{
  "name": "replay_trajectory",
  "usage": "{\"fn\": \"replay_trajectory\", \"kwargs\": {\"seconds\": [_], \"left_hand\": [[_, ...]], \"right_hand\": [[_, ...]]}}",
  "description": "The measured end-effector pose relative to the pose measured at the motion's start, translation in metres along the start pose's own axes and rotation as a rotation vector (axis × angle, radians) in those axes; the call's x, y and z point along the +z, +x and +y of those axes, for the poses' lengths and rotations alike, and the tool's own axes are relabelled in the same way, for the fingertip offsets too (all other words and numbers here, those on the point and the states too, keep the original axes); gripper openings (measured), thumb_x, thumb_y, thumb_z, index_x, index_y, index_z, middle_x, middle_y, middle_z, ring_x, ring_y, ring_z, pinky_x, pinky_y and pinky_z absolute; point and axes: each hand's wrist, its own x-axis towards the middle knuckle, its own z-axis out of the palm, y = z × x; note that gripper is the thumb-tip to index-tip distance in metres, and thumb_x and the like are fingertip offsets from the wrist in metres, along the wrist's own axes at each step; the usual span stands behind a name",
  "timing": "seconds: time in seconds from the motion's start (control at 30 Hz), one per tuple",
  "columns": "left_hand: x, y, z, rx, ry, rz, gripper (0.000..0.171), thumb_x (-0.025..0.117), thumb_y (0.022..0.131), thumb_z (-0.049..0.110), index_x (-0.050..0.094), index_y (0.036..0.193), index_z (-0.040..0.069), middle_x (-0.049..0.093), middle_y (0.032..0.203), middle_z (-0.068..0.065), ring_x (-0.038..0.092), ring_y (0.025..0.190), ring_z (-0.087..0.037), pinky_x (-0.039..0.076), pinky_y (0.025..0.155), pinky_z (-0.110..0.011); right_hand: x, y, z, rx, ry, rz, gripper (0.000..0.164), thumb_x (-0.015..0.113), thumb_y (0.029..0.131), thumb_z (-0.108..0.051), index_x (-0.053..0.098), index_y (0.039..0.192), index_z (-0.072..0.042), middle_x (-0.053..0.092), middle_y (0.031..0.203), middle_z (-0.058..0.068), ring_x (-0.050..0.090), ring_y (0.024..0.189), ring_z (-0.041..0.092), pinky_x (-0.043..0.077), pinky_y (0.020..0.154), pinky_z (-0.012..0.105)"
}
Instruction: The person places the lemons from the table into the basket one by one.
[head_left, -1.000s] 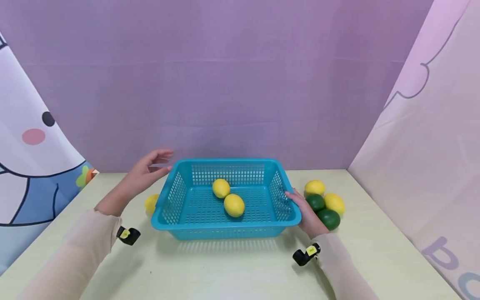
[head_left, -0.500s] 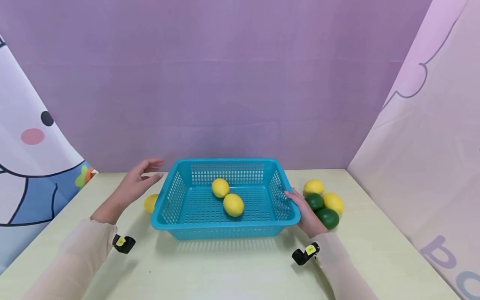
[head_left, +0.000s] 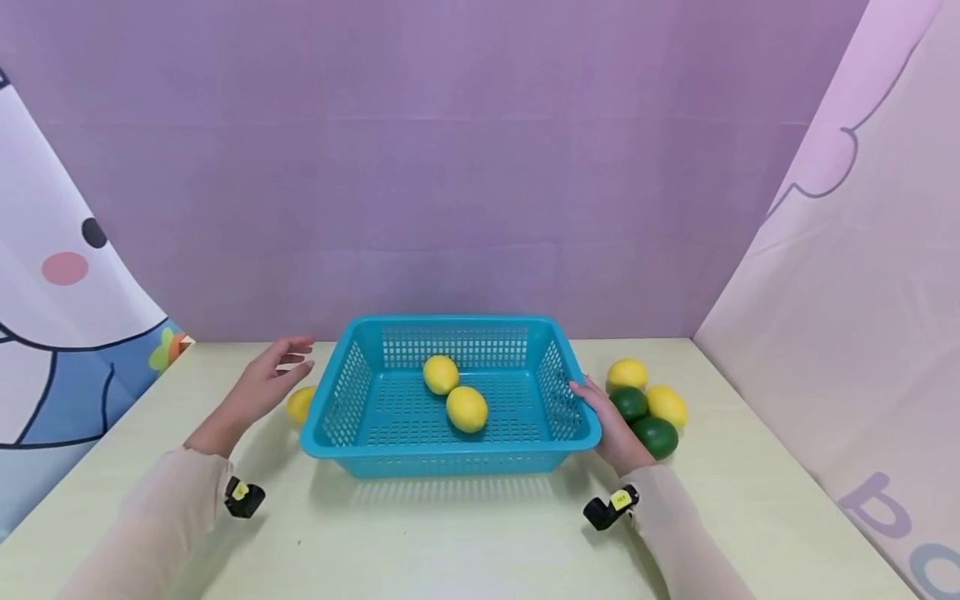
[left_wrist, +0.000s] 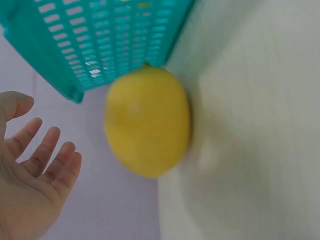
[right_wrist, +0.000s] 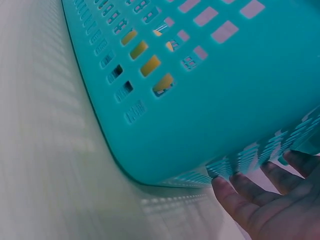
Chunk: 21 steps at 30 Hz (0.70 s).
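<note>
A blue-green plastic basket (head_left: 450,452) sits mid-table, with two lemons (head_left: 467,409) on its perforated floor. At its right side, my right hand (head_left: 617,429) holds the wall, thumb over the rim and fingertips (right_wrist: 220,184) against the outside. My left hand (head_left: 258,392) hovers left of the basket, fingers loosely bent and holding nothing. Close by it, another lemon (left_wrist: 147,122) lies on the table beside the basket's left wall, partly hidden by the rim in the head view.
Right of my right hand lie two more lemons (head_left: 666,405) and two dark green fruits (head_left: 630,404), bunched together. A purple cloth (head_left: 450,167) hangs behind the pale table (head_left: 420,550). Printed cloths stand at both sides, and each wrist carries a small black camera (head_left: 244,498).
My left hand has drawn away from the basket's left rim, leftward and down toward the lemon there. The right hand, basket and fruit stay in place.
</note>
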Motion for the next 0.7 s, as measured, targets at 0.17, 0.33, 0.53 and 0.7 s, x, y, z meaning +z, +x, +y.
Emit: {"fn": "replay_trajectory", "kwargs": {"seconds": [0.17,0.33,0.53,0.7], "left_hand": [[0.005,0.000,-0.012,-0.089,0.031,-0.068,0.052,0.046,0.099,0.032,0.035,0.139,0.000,0.040,0.137,-0.027,0.040,0.122,-0.046,0.041,0.095,-0.060],[0.009,0.001,-0.019,-0.146,0.039,-0.133,0.053,0.048,0.098,0.031,0.035,0.138,-0.002,0.040,0.136,-0.029,0.039,0.121,-0.048,0.041,0.093,-0.062],[0.013,0.004,-0.025,-0.182,0.033,-0.186,0.056,0.051,0.096,0.029,0.035,0.137,-0.005,0.039,0.136,-0.031,0.037,0.122,-0.049,0.040,0.093,-0.063],[0.018,0.005,-0.027,-0.182,0.015,-0.227,0.056,0.056,0.094,0.024,0.036,0.136,-0.008,0.040,0.135,-0.031,0.036,0.123,-0.049,0.037,0.096,-0.063]], "right_hand": [[-0.001,-0.001,-0.001,0.005,0.004,0.010,0.069,0.039,0.098,-0.041,0.003,0.153,-0.021,0.004,0.158,0.010,0.014,0.140,0.039,0.022,0.108,0.059],[-0.001,0.000,0.000,0.003,0.015,-0.016,0.067,0.038,0.098,-0.040,0.005,0.153,-0.021,0.008,0.157,0.013,0.017,0.139,0.041,0.023,0.107,0.060],[0.000,0.001,-0.001,0.005,0.013,-0.017,0.066,0.037,0.099,-0.040,0.005,0.153,-0.021,0.009,0.156,0.013,0.017,0.139,0.040,0.023,0.107,0.060],[-0.001,0.001,-0.001,0.001,0.013,-0.017,0.066,0.037,0.099,-0.038,0.004,0.153,-0.020,0.008,0.157,0.014,0.016,0.140,0.041,0.022,0.108,0.060]]}}
